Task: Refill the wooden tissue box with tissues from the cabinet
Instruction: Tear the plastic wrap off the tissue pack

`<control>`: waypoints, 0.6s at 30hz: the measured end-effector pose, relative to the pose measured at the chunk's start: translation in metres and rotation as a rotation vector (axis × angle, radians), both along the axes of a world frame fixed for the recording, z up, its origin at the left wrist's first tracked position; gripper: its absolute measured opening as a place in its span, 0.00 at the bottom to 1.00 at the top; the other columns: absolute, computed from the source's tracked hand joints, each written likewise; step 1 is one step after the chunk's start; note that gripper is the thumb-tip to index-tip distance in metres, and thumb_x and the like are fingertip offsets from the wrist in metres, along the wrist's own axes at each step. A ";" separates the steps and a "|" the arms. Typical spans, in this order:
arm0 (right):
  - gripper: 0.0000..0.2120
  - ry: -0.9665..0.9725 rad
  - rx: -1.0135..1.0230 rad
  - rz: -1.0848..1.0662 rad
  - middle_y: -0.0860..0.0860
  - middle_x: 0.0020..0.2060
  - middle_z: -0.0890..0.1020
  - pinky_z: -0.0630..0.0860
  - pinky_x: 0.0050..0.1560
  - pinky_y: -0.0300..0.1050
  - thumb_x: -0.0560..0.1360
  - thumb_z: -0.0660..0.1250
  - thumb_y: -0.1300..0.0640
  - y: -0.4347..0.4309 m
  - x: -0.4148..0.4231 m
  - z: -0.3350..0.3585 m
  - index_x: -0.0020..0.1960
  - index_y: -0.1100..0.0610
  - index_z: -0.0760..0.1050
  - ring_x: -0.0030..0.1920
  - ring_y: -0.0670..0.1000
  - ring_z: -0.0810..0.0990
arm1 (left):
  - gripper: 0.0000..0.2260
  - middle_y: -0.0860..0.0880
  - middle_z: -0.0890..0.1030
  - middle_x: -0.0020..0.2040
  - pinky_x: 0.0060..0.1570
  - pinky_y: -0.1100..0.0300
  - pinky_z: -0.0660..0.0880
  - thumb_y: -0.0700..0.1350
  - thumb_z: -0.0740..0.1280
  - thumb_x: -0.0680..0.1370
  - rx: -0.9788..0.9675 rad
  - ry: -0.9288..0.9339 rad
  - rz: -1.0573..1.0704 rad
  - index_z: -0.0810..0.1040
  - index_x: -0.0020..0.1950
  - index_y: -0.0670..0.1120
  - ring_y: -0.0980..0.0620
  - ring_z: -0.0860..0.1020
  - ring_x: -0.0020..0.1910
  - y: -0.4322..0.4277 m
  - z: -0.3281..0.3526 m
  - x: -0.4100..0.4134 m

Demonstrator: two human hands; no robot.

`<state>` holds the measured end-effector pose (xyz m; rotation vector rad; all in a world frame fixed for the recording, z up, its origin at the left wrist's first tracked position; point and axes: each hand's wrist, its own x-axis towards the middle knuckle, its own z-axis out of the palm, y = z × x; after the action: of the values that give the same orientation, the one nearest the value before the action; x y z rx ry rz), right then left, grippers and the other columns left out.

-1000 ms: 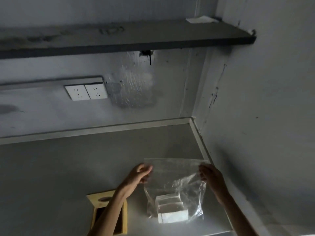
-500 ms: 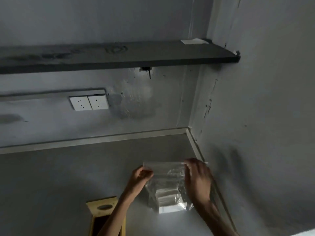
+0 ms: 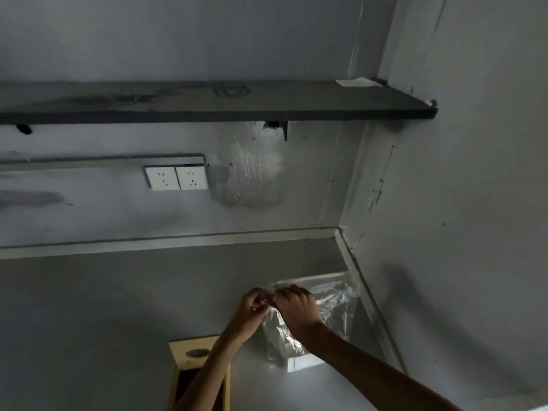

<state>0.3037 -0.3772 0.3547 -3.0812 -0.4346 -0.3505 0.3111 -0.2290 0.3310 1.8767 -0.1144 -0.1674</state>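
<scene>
A dark shelf (image 3: 207,103) runs along the far wall, stained in patches, with a pale slip of what may be paper (image 3: 354,82) lying at its right end. Below it, to the left, sits a white double socket (image 3: 176,181). The grey countertop (image 3: 103,307) meets both walls in the right-hand corner.

No readable text, label or number anywhere.
</scene>
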 end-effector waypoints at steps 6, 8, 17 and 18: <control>0.10 0.080 0.178 0.013 0.51 0.42 0.85 0.79 0.40 0.47 0.76 0.64 0.47 0.012 -0.002 0.013 0.47 0.52 0.79 0.43 0.55 0.84 | 0.04 0.44 0.81 0.36 0.35 0.59 0.74 0.37 0.67 0.74 0.081 -0.101 0.066 0.80 0.46 0.42 0.53 0.78 0.33 0.013 0.004 -0.008; 0.04 0.075 0.156 0.003 0.51 0.38 0.84 0.79 0.35 0.45 0.71 0.71 0.53 0.015 -0.005 0.014 0.43 0.53 0.79 0.39 0.54 0.84 | 0.03 0.42 0.82 0.38 0.37 0.58 0.76 0.37 0.67 0.75 0.082 -0.121 0.072 0.80 0.47 0.41 0.52 0.79 0.35 0.013 0.003 -0.008; 0.07 0.057 0.323 0.037 0.54 0.46 0.83 0.75 0.50 0.48 0.76 0.64 0.54 -0.026 0.026 0.056 0.49 0.55 0.78 0.50 0.55 0.79 | 0.06 0.48 0.84 0.40 0.39 0.60 0.78 0.36 0.68 0.75 0.099 -0.123 0.121 0.80 0.47 0.45 0.52 0.82 0.38 0.011 -0.001 -0.013; 0.06 0.024 0.332 0.017 0.52 0.47 0.83 0.73 0.52 0.48 0.75 0.65 0.53 -0.035 0.034 0.064 0.50 0.53 0.79 0.52 0.54 0.78 | 0.06 0.49 0.83 0.39 0.39 0.62 0.77 0.36 0.67 0.75 0.112 -0.130 0.114 0.80 0.46 0.46 0.53 0.81 0.38 0.011 0.000 -0.012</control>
<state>0.3375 -0.4125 0.4189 -2.7550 -0.3591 -0.3458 0.2987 -0.2181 0.3312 2.0001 -0.0882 0.0269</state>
